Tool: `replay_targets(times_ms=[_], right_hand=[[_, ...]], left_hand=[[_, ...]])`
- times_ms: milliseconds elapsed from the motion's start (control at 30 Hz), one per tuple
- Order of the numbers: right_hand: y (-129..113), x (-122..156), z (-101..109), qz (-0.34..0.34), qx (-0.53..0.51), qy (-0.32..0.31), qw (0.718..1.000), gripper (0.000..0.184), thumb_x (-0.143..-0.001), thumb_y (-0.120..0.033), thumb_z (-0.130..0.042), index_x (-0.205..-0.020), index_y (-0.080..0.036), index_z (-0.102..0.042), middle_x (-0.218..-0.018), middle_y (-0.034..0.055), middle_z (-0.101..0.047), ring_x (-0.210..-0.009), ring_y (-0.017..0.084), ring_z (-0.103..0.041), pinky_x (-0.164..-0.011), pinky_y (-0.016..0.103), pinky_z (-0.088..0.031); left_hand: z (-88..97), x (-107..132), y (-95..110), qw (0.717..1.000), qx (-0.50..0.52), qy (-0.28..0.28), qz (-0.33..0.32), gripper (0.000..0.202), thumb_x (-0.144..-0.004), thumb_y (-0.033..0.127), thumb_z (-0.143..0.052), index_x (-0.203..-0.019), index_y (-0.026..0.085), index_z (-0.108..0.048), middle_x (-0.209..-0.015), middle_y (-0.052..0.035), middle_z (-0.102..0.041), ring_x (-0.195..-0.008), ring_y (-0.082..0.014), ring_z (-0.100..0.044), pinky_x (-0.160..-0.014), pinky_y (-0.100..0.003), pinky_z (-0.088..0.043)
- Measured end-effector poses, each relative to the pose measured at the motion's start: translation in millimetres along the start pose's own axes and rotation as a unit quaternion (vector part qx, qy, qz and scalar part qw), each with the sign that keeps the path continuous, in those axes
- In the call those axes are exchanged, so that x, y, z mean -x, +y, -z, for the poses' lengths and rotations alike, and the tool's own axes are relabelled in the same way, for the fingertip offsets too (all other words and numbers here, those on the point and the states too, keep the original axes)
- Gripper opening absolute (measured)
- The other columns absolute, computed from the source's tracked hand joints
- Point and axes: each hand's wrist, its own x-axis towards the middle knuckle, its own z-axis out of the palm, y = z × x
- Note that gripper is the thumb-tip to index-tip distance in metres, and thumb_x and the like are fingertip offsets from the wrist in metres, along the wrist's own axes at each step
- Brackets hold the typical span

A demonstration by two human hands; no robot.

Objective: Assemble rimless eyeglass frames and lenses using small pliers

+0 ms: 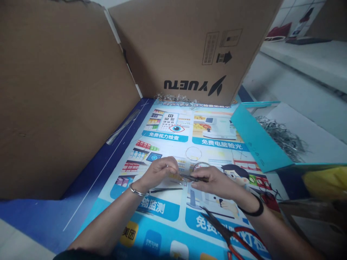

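My left hand (pixel 159 171), with a silver bangle at the wrist, is closed in a pinch on a small shiny wire piece (pixel 183 181), partly hidden by the fingers. My right hand (pixel 215 181) grips a dark pointed tool (pixel 189 177), whose tip meets the wire piece; its handle is mostly covered. A wire ring (pixel 201 165) shows just behind the right fingers. Farther back lies a thin round ring (pixel 193 154). Below my left hand is a slim dark tool (pixel 166 189). Red-handled scissors (pixel 229 234) lie below my right hand.
A turquoise box (pixel 261 144) at right holds a heap of thin metal wires (pixel 283 139). Tall cardboard panels (pixel 184 47) wall off the back and left. Small clear and wiry bits (pixel 176 98) line the back panel's foot. A yellow bag (pixel 328 182) sits at far right.
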Motion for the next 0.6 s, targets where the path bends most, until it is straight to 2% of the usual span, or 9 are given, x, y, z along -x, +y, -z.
replay_targets(times_ms=[300,600], right_hand=[[-2.8,0.1,-1.4,0.005,0.015,-0.003,1.000,0.033,-0.085,-0.047,-0.051,-0.079,-0.017,-0.063,-0.067,-0.0011,-0.052,-0.062,0.011,-0.047,-0.056,0.021,-0.035],[-2.5,-1.1,-5.1,0.018,0.027,-0.001,0.999,0.032,-0.087,-0.044,-0.049,-0.073,-0.018,-0.059,-0.062,-0.0031,-0.046,-0.056,0.009,-0.042,-0.052,0.021,-0.031]], left_hand=[[0.2,0.1,-2.5,1.000,-0.005,-0.006,0.018,0.025,-0.083,0.038,-0.058,-0.073,0.016,-0.062,-0.069,-0.0049,-0.062,-0.068,-0.0149,-0.056,-0.069,-0.031,-0.045],[0.8,-0.5,-0.9,1.000,0.009,-0.007,0.028,0.024,-0.081,0.037,-0.061,-0.071,0.016,-0.063,-0.067,-0.0043,-0.061,-0.067,-0.0148,-0.056,-0.068,-0.031,-0.045]])
